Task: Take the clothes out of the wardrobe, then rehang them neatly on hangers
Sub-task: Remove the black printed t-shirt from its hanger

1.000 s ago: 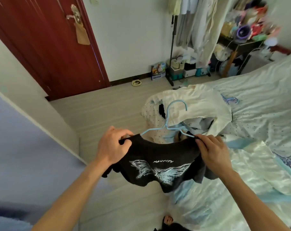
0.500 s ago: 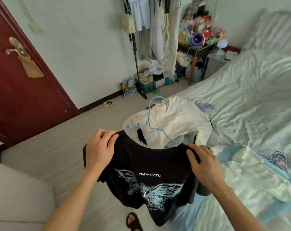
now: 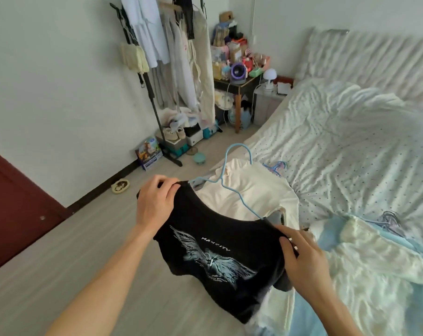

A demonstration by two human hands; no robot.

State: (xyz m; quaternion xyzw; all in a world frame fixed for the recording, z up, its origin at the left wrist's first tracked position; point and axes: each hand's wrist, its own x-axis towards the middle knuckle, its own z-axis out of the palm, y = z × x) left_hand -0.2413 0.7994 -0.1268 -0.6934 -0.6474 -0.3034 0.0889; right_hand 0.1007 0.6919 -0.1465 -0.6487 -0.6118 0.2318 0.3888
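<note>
Fingers: those of the left hand (image 3: 154,202) curl over one shoulder of the black T-shirt (image 3: 220,248) and grip it; the right hand (image 3: 302,260) pinches the other shoulder between thumb and fingers (image 3: 284,232).
Bed: (image 3: 339,146) fills the right side, covered in a rumpled pale dotted sheet, with pale blue and cream fabric bunched near its close edge.
Floor: (image 3: 60,263) pale striped boards, left and centre.
Door: (image 3: 14,209) dark red, at the left edge.
Clothes rack: (image 3: 154,110) black frame against the far wall, hung with light garments; shoes and boxes at its foot.
Side table: (image 3: 239,84) dark top, crowded with small items, between the rack and the bed.
Cream top: (image 3: 254,192) lies on the bed's near corner, behind the T-shirt.
Black T-shirt: held up between both hands, over the floor just beside the bed, its winged print facing up.
Blue hanger: (image 3: 232,187) hook rises above the collar; both of its arms run into the T-shirt's neck.
Spare hangers: (image 3: 277,167) a small bundle on the sheet just past the cream top.
</note>
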